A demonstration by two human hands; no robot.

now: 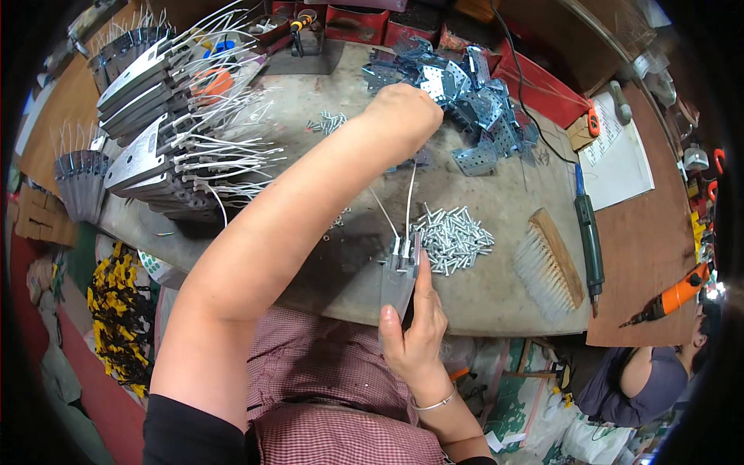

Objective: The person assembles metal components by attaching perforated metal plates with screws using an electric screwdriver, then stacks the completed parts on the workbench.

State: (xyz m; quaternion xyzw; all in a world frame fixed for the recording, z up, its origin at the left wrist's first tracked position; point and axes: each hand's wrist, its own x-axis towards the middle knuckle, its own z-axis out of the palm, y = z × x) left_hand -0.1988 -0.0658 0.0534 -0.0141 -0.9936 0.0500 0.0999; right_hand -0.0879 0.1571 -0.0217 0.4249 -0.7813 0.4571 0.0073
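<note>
My left arm reaches across the table, and my left hand (404, 115) is at the near left edge of a pile of bluish perforated metal brackets (484, 105). Its fingers are turned away, so what they grip, if anything, is hidden. Low in the middle, my right hand (418, 333) holds a flat grey metal plate (397, 288) between thumb and fingers, tilted upright. Two white wires (411, 198) stick up from the plate's far end. Just beyond that hand lies a heap of silver screws (456, 239).
Stacks of similar wired plates (147, 159) stand at the left. To the right lie a wooden brush (550, 263), a corded dark green screwdriver (589, 240) and an orange-handled tool (674, 294). Red bins (356, 25) line the back. Another person (639, 384) sits at the lower right.
</note>
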